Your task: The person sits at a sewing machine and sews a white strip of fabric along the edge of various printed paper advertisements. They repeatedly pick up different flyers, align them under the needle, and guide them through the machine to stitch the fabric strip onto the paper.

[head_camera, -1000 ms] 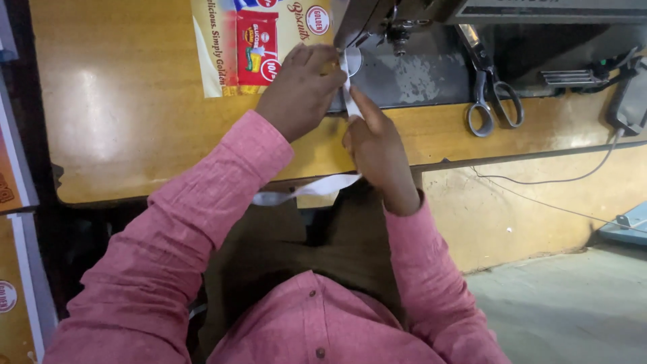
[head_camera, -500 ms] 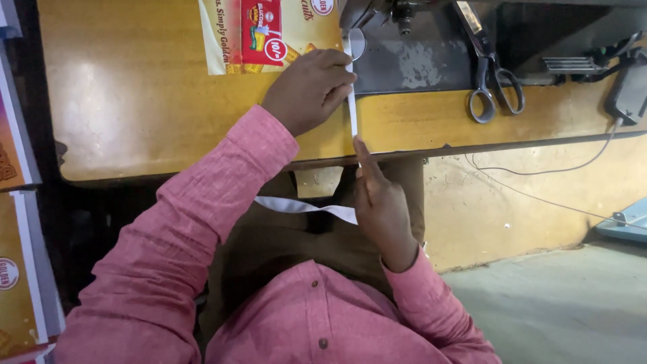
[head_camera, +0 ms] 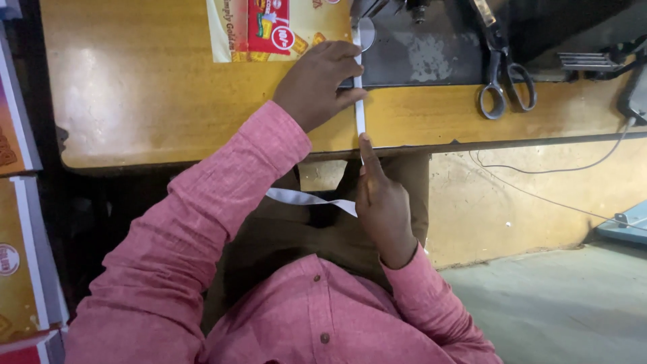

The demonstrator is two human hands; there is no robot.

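I log a white strip (head_camera: 360,108) stretched taut over the worktop (head_camera: 155,101) edge. Left hand (head_camera: 320,81), on the worktop, pinches its upper part; right hand (head_camera: 384,202), below the edge, grips its lower part. Scissors (head_camera: 502,74) lie right of the strip.

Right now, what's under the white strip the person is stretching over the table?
The white strip lies over the yellow wooden table and the dark metal plate. The left hand covers the table beside it; below the edge, the right hand hides part of it.
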